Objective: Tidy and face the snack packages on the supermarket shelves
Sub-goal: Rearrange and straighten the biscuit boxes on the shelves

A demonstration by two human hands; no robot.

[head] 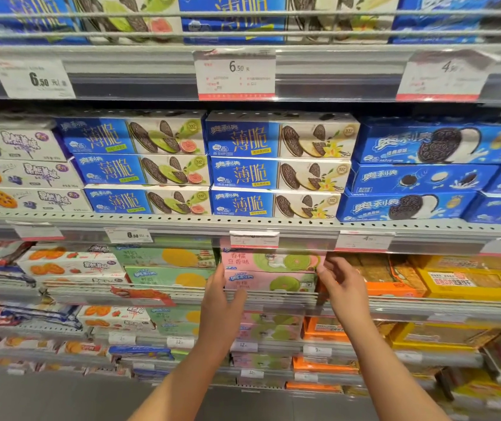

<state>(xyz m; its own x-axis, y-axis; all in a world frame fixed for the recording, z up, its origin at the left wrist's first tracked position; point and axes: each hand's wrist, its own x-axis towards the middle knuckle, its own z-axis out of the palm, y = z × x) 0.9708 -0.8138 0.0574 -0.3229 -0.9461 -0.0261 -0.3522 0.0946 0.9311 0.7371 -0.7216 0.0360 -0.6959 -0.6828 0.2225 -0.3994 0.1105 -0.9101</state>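
Clearly, the shelf rail [273,224] with its price tags hangs close over my target. The two stacked pink cookie boxes [269,282] sit at six o'clock below it. My left hand [220,294] lies flat at their nine o'clock end, my right hand [338,278] touches the three o'clock end, fingers loosely spread. Uneven pushing could skew the top box into the orange boxes [394,288].

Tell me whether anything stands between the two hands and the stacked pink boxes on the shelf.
Nothing visible does. The left hand is already at the left end of the pink boxes and the right hand at their right end. A price tag hangs on the shelf edge above, overlapping only the top box's upper edge.
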